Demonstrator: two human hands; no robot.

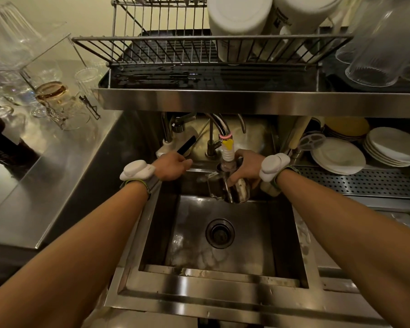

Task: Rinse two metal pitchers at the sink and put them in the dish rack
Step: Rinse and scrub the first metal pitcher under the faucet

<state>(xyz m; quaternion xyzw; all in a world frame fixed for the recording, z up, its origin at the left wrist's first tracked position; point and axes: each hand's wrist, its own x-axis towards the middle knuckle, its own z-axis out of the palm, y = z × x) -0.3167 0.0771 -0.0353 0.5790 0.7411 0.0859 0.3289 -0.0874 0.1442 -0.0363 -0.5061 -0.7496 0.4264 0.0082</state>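
Pitcher (pixel 227 188) at 12 o'clock of sink (pixel 211 273), under faucet nozzle (pixel 227 151) | right hand (pixel 246 166) wraps it | left hand (pixel 173 165), 11 o'clock, by black lever (pixel 187 144): grip blurred, cannot tell

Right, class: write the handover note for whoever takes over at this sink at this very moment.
Left hand: fingers grip the black tap lever.
Right hand: holds a metal pitcher tilted over the sink, with the tap nozzle at its mouth.
Done: nothing racked; the dish rack shows no pitcher.
Left: rinse this pitcher and rack it. The second pitcher is out of view; find, rinse and rack it.
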